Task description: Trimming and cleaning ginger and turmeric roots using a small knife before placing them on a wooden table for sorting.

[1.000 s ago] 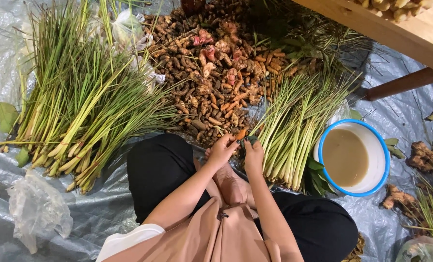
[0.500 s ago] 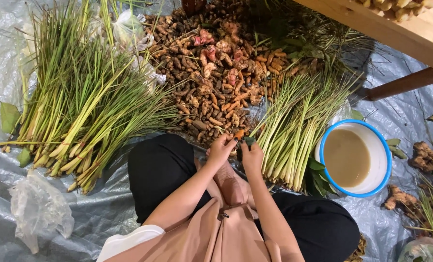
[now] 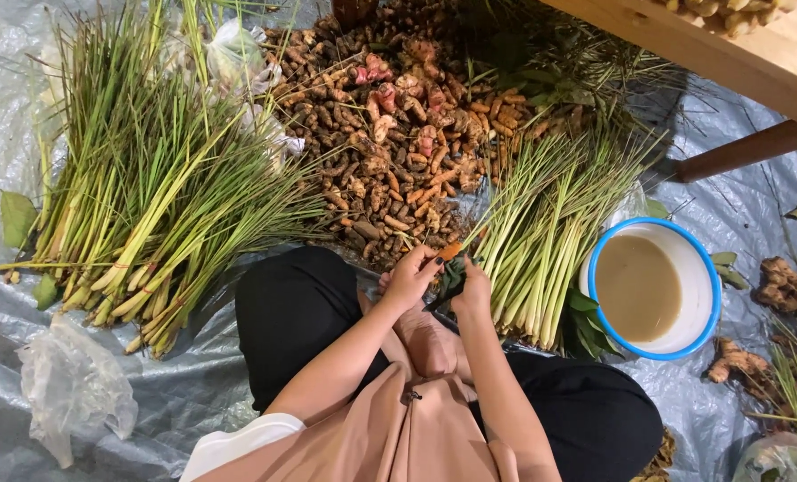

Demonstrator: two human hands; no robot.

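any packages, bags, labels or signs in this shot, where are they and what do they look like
No labels, signs or screens show; only plastic bags.
Crumpled clear plastic bag: on the grey tarp, lower left, translucent white, empty-looking.
Clear plastic bags: top, between the lemongrass bundles and the turmeric root pile, rumpled, whitish.
Clear bag: bottom right corner, partly cut off, greenery inside.

Little altered across three views. Left hand and right hand shifted slightly lower and closer to body, held nearer together than one second ago. Orange root piece now pinched at left fingertips, tip seen pointing toward root pile; earlier held marginally higher against that pile. Dark object between hands more exposed; kind cannot be told.
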